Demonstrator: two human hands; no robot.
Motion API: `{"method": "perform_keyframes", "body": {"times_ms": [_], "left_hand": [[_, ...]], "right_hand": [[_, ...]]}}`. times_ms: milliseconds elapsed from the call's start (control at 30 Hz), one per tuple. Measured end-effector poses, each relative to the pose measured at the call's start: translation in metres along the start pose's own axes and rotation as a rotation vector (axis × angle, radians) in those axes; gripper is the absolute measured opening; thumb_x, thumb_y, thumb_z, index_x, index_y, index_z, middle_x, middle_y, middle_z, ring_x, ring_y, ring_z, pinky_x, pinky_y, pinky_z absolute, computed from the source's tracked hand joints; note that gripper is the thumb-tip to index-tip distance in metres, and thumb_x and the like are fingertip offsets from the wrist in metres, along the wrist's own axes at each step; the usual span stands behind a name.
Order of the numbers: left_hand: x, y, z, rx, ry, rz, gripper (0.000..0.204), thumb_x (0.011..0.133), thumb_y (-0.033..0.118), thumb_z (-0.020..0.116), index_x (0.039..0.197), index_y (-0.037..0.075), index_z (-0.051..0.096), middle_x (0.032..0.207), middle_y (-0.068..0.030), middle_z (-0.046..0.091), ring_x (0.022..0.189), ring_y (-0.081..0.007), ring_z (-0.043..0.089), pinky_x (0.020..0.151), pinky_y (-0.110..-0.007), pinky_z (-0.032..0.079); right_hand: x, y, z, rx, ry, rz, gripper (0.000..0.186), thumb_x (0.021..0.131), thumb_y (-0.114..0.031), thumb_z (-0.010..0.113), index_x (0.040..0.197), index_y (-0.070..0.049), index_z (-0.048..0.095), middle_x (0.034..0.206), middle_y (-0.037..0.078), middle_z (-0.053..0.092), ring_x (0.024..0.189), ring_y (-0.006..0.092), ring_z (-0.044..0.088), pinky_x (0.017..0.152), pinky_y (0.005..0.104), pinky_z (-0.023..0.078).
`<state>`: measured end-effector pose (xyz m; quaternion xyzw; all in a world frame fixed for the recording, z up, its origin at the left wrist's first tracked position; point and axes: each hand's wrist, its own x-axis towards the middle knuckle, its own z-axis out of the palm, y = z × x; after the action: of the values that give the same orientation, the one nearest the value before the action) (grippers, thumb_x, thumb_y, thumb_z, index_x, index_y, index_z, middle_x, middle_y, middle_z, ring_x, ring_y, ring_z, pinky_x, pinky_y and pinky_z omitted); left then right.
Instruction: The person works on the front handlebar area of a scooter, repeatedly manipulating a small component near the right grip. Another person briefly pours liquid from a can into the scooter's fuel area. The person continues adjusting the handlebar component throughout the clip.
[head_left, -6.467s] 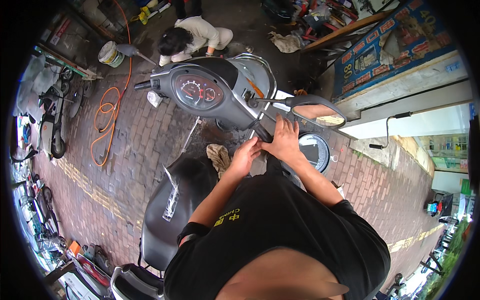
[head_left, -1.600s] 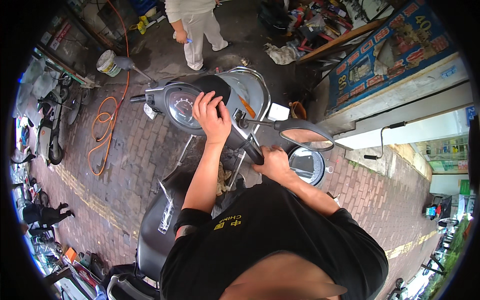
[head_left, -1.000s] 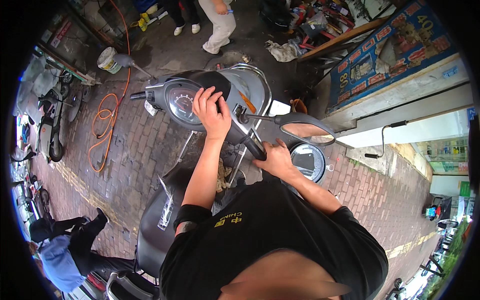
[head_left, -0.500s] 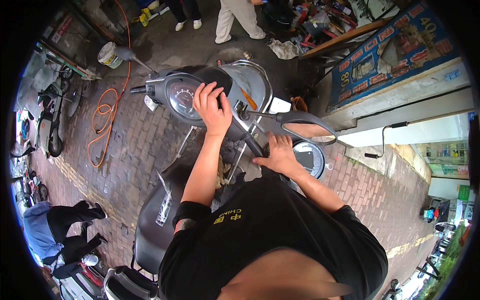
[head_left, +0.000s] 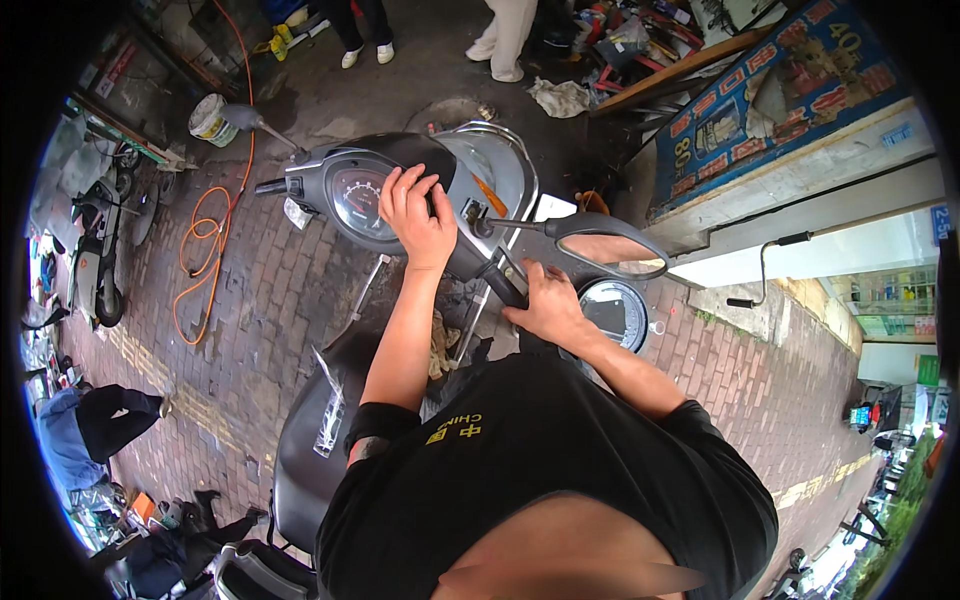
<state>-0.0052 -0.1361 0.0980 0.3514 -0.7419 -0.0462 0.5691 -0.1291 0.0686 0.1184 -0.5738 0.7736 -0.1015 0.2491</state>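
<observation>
A grey scooter fills the middle, with its instrument panel (head_left: 355, 200) facing me. My left hand (head_left: 418, 220) rests on that panel's right part, fingers slightly bent and apart, holding nothing. My right hand (head_left: 548, 305) is on the right handlebar grip (head_left: 504, 283), thumb low and fingers bent forward over the lever area. The right mirror (head_left: 610, 250) sits just above that hand, with a silver-rimmed round object (head_left: 610, 312) behind it. The black seat (head_left: 305, 460) lies to my left, a clear plastic strip on it.
A person in light trousers (head_left: 505, 40) and one in dark trousers (head_left: 370, 35) stand beyond the scooter. Other people (head_left: 100, 425) are at lower left. An orange hose (head_left: 205, 295) coils on the paving beside a white bucket (head_left: 208, 120). A blue sign board (head_left: 760, 115) leans at right.
Since the earliest frame, my left hand has moved from the right grip up onto the panel. The crouching co-worker has risen and shifted rightward. People at lower left have moved.
</observation>
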Motion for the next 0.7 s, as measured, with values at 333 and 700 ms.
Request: {"method": "perform_keyframes", "body": {"times_ms": [333, 700], "left_hand": [[0.001, 0.0, 0.0, -0.026, 0.012, 0.003, 0.019, 0.085, 0.009, 0.067, 0.104, 0.009, 0.066, 0.123, -0.0052, 0.063, 0.127, -0.0337, 0.05, 0.107, -0.048, 0.032], [0.002, 0.002, -0.001, -0.011, -0.003, -0.006, 0.018, 0.085, 0.009, 0.068, 0.103, 0.009, 0.066, 0.123, -0.0053, 0.064, 0.127, -0.0336, 0.05, 0.108, -0.048, 0.033]], "right_hand": [[-0.001, 0.006, 0.014, -0.098, 0.212, -0.107, 0.102, 0.067, -0.041, 0.087, 0.14, 0.008, 0.036, 0.099, 0.026, 0.068, 0.101, 0.0411, 0.065, 0.106, 0.0491, 0.039], [-0.006, 0.004, 0.012, -0.073, 0.286, -0.124, 0.091, 0.069, -0.036, 0.086, 0.135, 0.006, 0.041, 0.1, 0.026, 0.066, 0.1, 0.0414, 0.065, 0.097, 0.0497, 0.044]]}}
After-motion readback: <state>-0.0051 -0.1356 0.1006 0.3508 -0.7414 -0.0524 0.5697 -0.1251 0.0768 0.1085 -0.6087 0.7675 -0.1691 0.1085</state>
